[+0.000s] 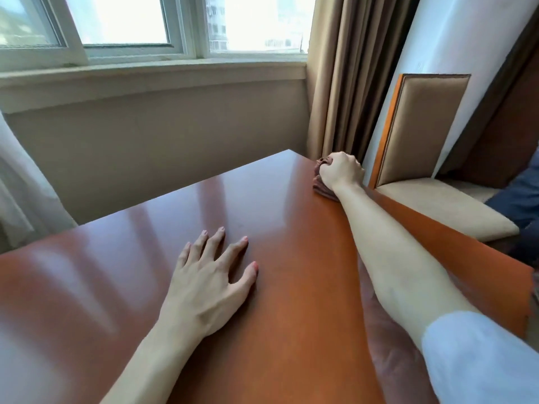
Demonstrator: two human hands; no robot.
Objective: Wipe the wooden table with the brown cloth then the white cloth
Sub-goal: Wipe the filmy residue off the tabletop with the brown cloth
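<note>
Head view, looking forward and down over the wooden table (pixel 262 217), glossy, reddish-brown, with window glare streaking its left half

Right hand (pixel 341 172): at the far right corner of the table, fingers curled tight round the bunched brown cloth (pixel 320 186). Cloth pressed against the tabletop right at the edge, partly hidden under the fist; only its left folds visible. Forearm stretched along the right edge, light sleeve (pixel 478 360) pushed up near the elbow

Left hand (pixel 213 275): flat on the table near the middle, fingers straight and spread, holding nothing; judged to be bracing

Progress, as a judgement: first stage in hand, brown-cloth wipe under way at the far right corner. Surface shows no visible wet trail, dust line or streak to separate wiped from unwiped areas, so the share already covered cannot be told. White cloth not in view anywhere; second stage judged not yet begun. Remaining at the least: rest of the brown-cloth pass, then the full white-cloth pass

Surroundings: upholstered chair (pixel 423 135) just beside the right edge, brown curtain (pixel 344 83) behind it, window (pixel 131 21) along the far wall

Brands, labels, writing: none readable on table, cloth, chair or sleeve
</note>
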